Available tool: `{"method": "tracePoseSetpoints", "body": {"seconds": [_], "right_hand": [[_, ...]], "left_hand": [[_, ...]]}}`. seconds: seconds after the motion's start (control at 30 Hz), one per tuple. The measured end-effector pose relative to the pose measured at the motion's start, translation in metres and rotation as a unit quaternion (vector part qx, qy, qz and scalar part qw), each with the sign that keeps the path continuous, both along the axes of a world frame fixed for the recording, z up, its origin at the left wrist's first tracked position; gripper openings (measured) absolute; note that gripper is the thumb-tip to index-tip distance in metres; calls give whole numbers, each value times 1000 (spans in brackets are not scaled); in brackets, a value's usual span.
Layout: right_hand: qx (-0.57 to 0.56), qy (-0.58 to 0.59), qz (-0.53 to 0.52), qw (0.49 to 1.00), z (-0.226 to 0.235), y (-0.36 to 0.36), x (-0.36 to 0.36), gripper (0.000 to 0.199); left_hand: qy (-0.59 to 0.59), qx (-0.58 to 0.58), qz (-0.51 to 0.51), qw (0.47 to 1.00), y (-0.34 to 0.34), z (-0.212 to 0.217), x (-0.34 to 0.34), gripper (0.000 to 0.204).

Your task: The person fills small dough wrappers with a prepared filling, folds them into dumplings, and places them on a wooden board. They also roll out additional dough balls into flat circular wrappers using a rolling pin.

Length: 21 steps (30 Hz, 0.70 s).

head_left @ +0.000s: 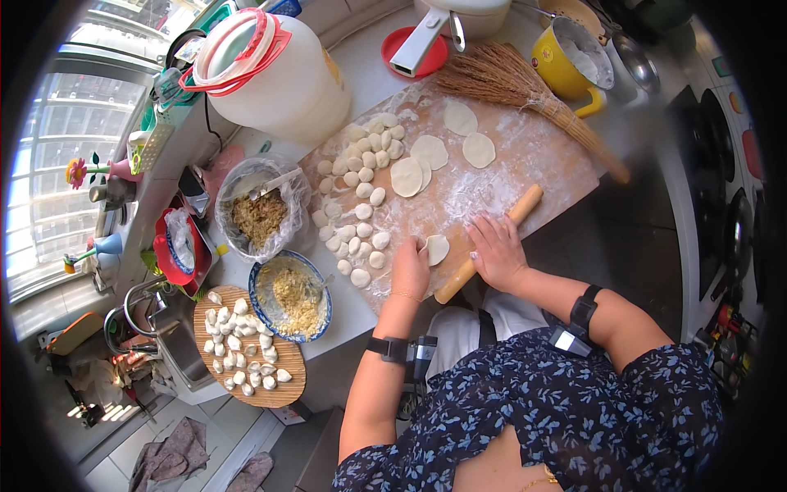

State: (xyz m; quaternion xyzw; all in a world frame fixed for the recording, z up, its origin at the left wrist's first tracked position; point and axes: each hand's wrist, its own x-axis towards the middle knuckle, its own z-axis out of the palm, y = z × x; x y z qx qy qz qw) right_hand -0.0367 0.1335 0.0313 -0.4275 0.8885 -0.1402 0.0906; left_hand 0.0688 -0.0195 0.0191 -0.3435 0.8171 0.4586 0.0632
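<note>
My left hand [411, 266] pinches the left edge of a small flattened dough wrapper [437, 249] near the front of the floured wooden board [557, 176]. My right hand [498, 252] lies palm down across a wooden rolling pin [525, 205], fingers stretched out. The pin slants just right of the wrapper, and my palm hides its middle. Beside my left hand, many round dough pieces [363, 211] cover the left part of the board. Farther back are several rolled wrappers [479, 150], two of them overlapping [407, 176].
Left of the board stand a plastic-lined bowl of filling [258, 221] and a blue-rimmed bowl [321, 321] with pale yellow filling. Dumplings [238, 340] sit on a round slatted mat [287, 385] by the sink [182, 348]. A straw brush [525, 90], yellow pot [551, 57] and white bucket [287, 82] stand behind.
</note>
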Motion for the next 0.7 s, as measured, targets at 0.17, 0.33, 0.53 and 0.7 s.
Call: {"method": "tracePoseSetpoints", "body": {"seconds": [0.17, 0.33, 0.53, 0.7], "right_hand": [[-47, 58, -20, 997, -10, -47, -14, 48], [-95, 90, 16, 991, -14, -44, -13, 48], [-68, 33, 1, 997, -17, -24, -1, 50], [-111, 68, 9, 991, -17, -43, -8, 49]], "left_hand": [[46, -110, -114, 986, 8, -6, -8, 18], [84, -145, -88, 982, -7, -13, -4, 17], [48, -89, -40, 994, 5, -13, 12, 22], [28, -103, -48, 993, -10, -16, 0, 17]]}}
